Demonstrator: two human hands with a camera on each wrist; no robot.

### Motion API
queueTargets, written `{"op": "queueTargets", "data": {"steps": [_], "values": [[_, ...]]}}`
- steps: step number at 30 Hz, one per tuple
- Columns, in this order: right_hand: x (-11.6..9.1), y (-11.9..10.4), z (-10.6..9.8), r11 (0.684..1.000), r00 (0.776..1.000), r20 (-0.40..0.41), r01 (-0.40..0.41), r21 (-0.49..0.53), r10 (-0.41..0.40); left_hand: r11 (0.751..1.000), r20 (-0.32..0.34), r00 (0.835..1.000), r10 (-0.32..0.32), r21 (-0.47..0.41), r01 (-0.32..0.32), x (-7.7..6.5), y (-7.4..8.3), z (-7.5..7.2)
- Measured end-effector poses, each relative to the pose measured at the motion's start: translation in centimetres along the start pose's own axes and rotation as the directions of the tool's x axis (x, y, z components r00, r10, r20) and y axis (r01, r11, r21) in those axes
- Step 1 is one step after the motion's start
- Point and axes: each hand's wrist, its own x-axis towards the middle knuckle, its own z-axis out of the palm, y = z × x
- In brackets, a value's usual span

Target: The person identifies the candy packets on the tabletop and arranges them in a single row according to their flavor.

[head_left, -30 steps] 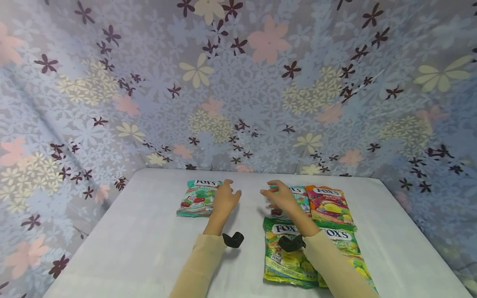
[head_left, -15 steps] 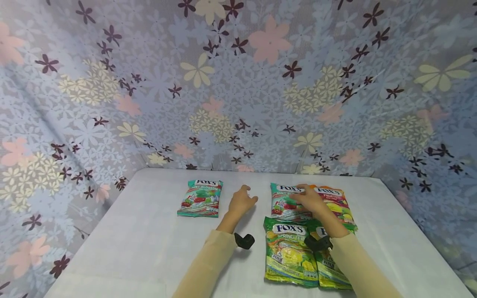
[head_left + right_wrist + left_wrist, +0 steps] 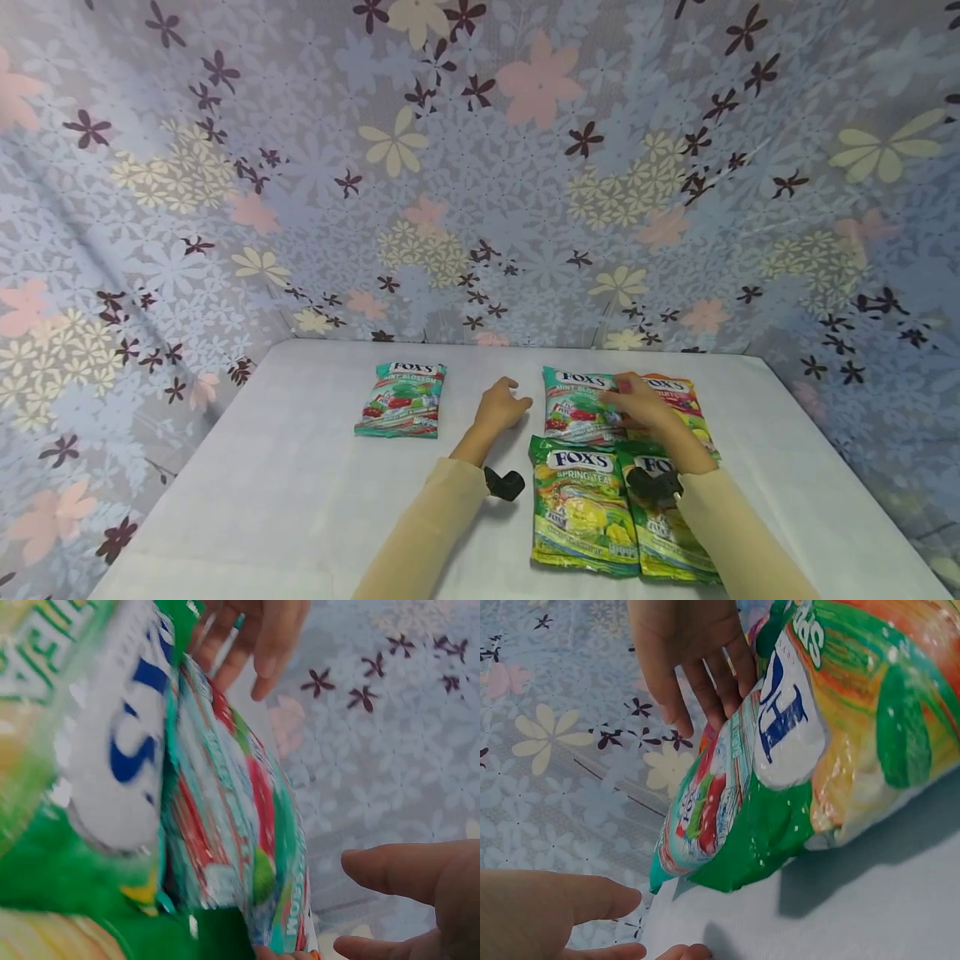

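In the head view, my left hand (image 3: pixel 502 407) hovers just left of a teal Mint Blossom candy bag (image 3: pixel 573 408), fingers apart and holding nothing. Over that bag's right edge and the orange-purple Fruits candy bag (image 3: pixel 678 400) is my right hand (image 3: pixel 652 408), its fingers loosely spread. The left wrist view has the right hand (image 3: pixel 697 656) beside the teal bag (image 3: pixel 709 810), its fingers fairly straight; whether they touch it I cannot tell. The right wrist view shows thumb and fingers of the right hand (image 3: pixel 427 900) apart, nothing gripped.
Two green Spring Tea candy bags (image 3: pixel 585 508) lie side by side in front. Another teal Mint Blossom bag (image 3: pixel 401 400) lies alone on the left of the white table (image 3: pixel 285 500). A flowered cloth (image 3: pixel 480 208) hangs around the back and sides.
Both hands have moved right: the left away from the lone teal bag, the right across the other teal bag to its right edge. The bags look unmoved.
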Motion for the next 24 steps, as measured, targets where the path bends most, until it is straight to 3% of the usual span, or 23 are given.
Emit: {"op": "queueTargets", "data": {"steps": [5, 10, 15, 19, 24], "values": [[0.5, 0.7, -0.7, 0.998, 0.998, 0.015, -0.055, 0.028, 0.054, 0.999, 0.026, 1.000, -0.014, -0.040, 0.015, 0.2, 0.2, 0.6], [0.9, 1.2, -1.0, 0.997, 0.997, 0.022, -0.077, 0.008, 0.076, 0.991, 0.097, 0.994, -0.045, -0.118, 0.057, 0.6, 0.6, 1.4], [1.1, 1.1, -0.8, 0.995, 0.995, 0.024, -0.096, -0.021, 0.096, 0.982, 0.176, 0.981, -0.081, -0.154, 0.108, 0.8, 1.1, 1.8], [0.8, 0.9, -0.8, 0.992, 0.992, 0.032, -0.117, -0.050, 0.119, 0.987, 0.225, 0.972, -0.068, -0.128, 0.098, 0.8, 1.1, 2.0], [0.5, 0.7, -0.9, 0.995, 0.992, 0.079, -0.101, -0.011, 0.102, 0.973, 0.298, 0.953, -0.049, -0.200, 0.113, 0.8, 1.3, 2.0]]}}
